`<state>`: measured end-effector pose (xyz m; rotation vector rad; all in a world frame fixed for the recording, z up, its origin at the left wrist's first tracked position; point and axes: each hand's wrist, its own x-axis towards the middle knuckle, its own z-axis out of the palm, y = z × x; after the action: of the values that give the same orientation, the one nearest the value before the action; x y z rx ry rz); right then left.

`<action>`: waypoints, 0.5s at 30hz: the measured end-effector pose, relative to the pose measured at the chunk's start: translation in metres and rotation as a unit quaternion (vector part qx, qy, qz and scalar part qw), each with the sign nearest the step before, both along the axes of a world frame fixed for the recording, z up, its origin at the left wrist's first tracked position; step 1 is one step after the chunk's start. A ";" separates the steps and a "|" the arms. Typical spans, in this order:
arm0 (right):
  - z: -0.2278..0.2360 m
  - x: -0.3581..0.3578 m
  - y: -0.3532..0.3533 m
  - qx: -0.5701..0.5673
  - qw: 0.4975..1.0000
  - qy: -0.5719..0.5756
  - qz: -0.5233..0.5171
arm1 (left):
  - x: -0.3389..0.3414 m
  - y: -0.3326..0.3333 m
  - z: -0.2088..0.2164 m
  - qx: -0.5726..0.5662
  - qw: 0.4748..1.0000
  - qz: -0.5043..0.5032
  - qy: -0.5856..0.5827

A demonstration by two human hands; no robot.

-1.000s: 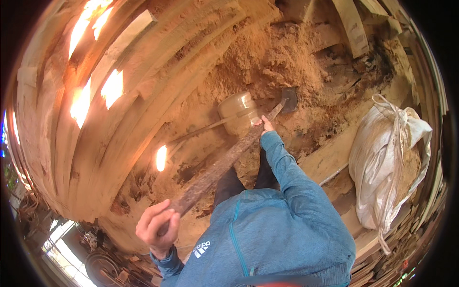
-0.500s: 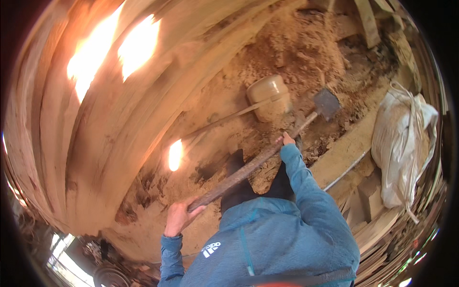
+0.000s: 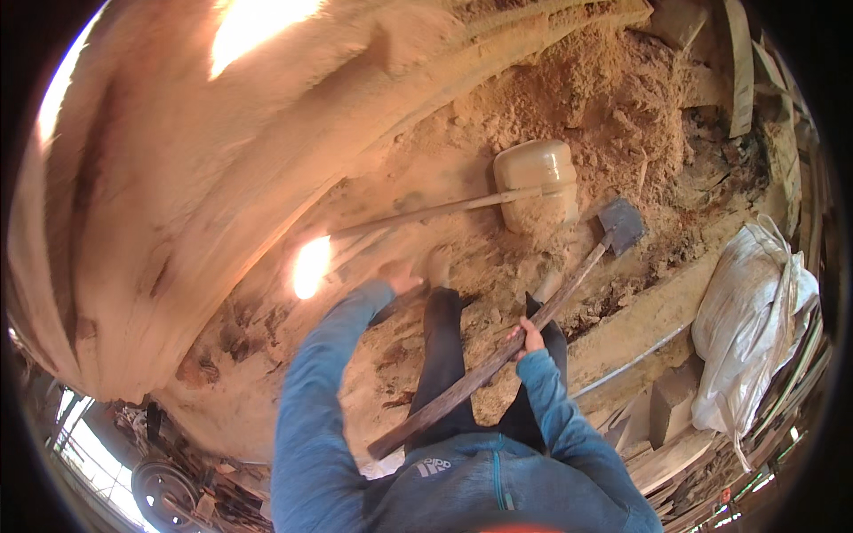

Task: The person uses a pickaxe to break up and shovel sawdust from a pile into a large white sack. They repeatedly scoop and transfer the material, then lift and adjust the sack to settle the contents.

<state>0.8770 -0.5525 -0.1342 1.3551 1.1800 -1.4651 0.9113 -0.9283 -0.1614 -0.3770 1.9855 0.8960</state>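
Note:
A shovel (image 3: 480,377) with a long worn wooden handle lies slanted across the front of my legs. My right hand (image 3: 526,339) is wrapped around the handle at about its middle. At the upper right end is the flat dark metal blade (image 3: 622,225), close to the sawdust-covered ground. My left hand (image 3: 404,280) is off the shovel, stretched forward past my left knee, blurred, so its fingers are unclear. Beyond it, a thin wooden pole (image 3: 435,210) slants up to a dusty tan plastic jug (image 3: 538,185).
Large sawn timber (image 3: 204,240) curves along the left. A heap of sawdust (image 3: 613,98) lies beyond the jug. To the right are a white sack (image 3: 751,329), wood blocks (image 3: 671,404) and a thin metal rod (image 3: 631,360). A wheel (image 3: 166,489) stands at lower left.
My left hand has let go of the handle's near end and swung forward. My right hand still grips the shovel, now lower in view. The whole view has shifted.

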 end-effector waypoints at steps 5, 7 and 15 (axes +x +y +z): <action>-0.015 0.014 0.007 -0.065 0.996 -0.026 -0.060 | -0.066 0.048 -0.192 -0.143 0.989 0.011 -0.043; -0.017 0.014 0.011 -0.104 0.990 -0.053 -0.078 | -0.078 0.065 -0.255 -0.164 0.986 -0.005 -0.030; -0.036 0.001 0.013 -0.142 0.975 -0.103 -0.140 | -0.114 0.075 -0.400 -0.199 0.971 -0.091 -0.091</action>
<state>0.8782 -0.5399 -0.1697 1.4702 0.6388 -1.5743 0.7972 -0.8537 -0.5613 -0.4746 1.9845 0.3299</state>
